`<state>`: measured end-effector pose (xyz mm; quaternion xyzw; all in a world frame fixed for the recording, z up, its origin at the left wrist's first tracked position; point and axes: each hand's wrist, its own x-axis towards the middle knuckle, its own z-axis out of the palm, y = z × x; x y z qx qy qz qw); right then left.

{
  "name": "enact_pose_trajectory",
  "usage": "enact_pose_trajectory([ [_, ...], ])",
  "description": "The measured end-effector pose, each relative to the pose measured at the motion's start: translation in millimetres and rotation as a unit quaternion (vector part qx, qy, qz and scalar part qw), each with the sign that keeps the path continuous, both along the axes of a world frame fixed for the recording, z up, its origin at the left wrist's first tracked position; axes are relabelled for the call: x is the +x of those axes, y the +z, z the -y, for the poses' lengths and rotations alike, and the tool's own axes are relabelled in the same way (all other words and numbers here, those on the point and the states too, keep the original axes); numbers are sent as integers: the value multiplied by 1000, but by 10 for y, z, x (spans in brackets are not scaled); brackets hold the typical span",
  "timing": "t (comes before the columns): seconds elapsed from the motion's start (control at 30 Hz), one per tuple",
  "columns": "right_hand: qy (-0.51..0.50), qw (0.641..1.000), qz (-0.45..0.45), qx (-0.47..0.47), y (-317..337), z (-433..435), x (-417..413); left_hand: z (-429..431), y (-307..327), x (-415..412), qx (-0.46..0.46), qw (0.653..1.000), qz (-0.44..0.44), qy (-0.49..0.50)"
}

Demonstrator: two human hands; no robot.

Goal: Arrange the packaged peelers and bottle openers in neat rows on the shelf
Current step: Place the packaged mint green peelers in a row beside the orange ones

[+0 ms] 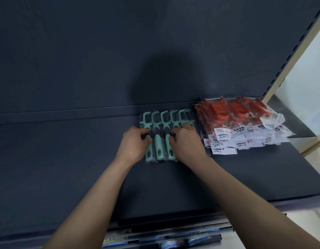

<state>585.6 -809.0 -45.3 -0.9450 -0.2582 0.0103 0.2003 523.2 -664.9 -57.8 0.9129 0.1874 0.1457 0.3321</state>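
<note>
Gripping the green peelers (158,148) on the shelf (65,159) with both hands | our left hand (136,143) curls on the row's left pack | right hand (185,142) pinches right packs | red packs (245,123) piled just right.

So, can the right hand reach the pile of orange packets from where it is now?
Probably yes: the right hand holds the green peelers right beside the orange packets, and nothing stands between them.

A slotted dark upright (299,42) rose at far right. Left of it spread the dark back panel (74,51), carrying a round shadow. Just right of it ran a cream post (293,67). Well below it lay blurred packets (173,241).
</note>
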Motion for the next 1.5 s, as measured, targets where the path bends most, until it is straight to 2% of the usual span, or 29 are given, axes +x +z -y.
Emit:
enact_pose_trajectory([
  [0.43,44,998,-4,38,42,129,82,4,-16,-2,-22,999,-3,27],
  [0.57,65,997,22,47,125,218,113,74,86,-58,9,999,15,47],
  [0.8,172,982,77,-23,269,239,17,274,270,-316,112,991,29,73],
  [1.13,299,948,106,-26,383,-139,-518,175,492,-1081,201,972,27,115],
  [1.5,356,928,107,-23,539,-1184,-1755,-707,649,-2560,235,953,24,190],
])
